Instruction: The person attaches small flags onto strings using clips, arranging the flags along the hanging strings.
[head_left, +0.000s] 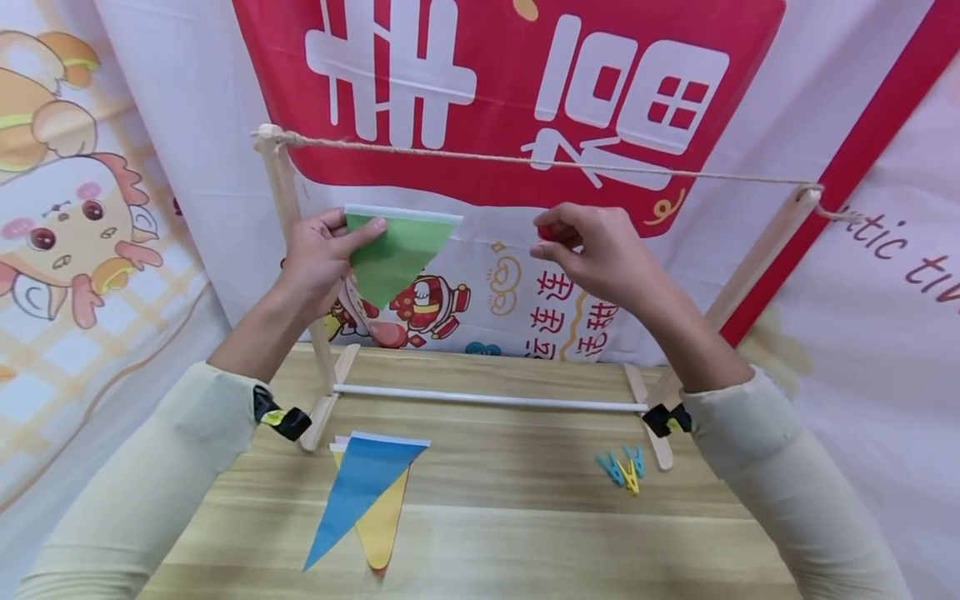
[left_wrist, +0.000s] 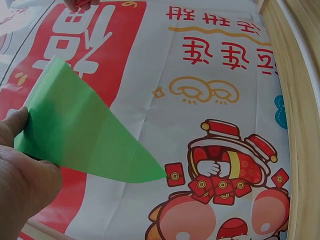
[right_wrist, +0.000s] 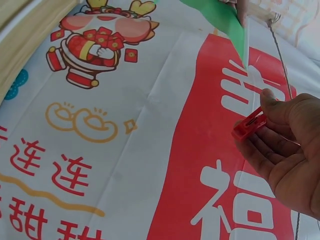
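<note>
My left hand [head_left: 322, 254] pinches a green triangular pennant [head_left: 401, 250] by its upper left corner, thumb in front. The pennant's white top edge lies a little below the string [head_left: 450, 155], apart from it, and its tip points down. Between the thumb and fingers of my right hand [head_left: 600, 246] is a small red clothespin [right_wrist: 249, 126], mostly covered by the fingers in the head view. That hand is also below the string, to the right of the pennant. In the left wrist view the green pennant [left_wrist: 85, 130] spreads out from the thumb.
The string is tied between two wooden posts [head_left: 765, 258], joined low down by a white rod [head_left: 487, 398]. On the wooden table [head_left: 525, 542] lie a blue pennant [head_left: 360, 487] over a yellow pennant [head_left: 382, 525], and blue and yellow clothespins [head_left: 628, 477]. A printed cloth [head_left: 480, 242] hangs behind.
</note>
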